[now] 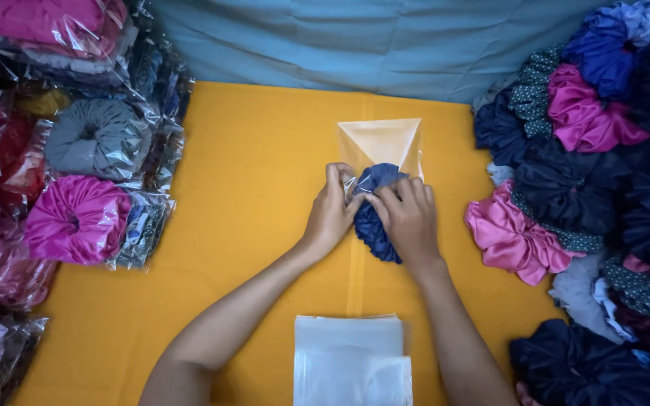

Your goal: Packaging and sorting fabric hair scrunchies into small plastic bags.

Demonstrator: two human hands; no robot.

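Note:
A dark blue scrunchie (374,225) lies on the yellow cloth (250,173), its far part inside the mouth of a clear plastic bag (381,143). My left hand (330,210) pinches the bag's open edge at the scrunchie's left side. My right hand (409,219) is pressed over the scrunchie's right side, fingers curled on the fabric and the bag's edge. The far end of the bag lies flat and holds nothing.
A stack of clear bags (351,361) lies at the near edge. Bagged scrunchies, one pink (77,218) and one grey (95,139), pile up on the left. Loose scrunchies heap on the right, with a pink one (513,237) nearest. Blue cloth (370,45) lies behind.

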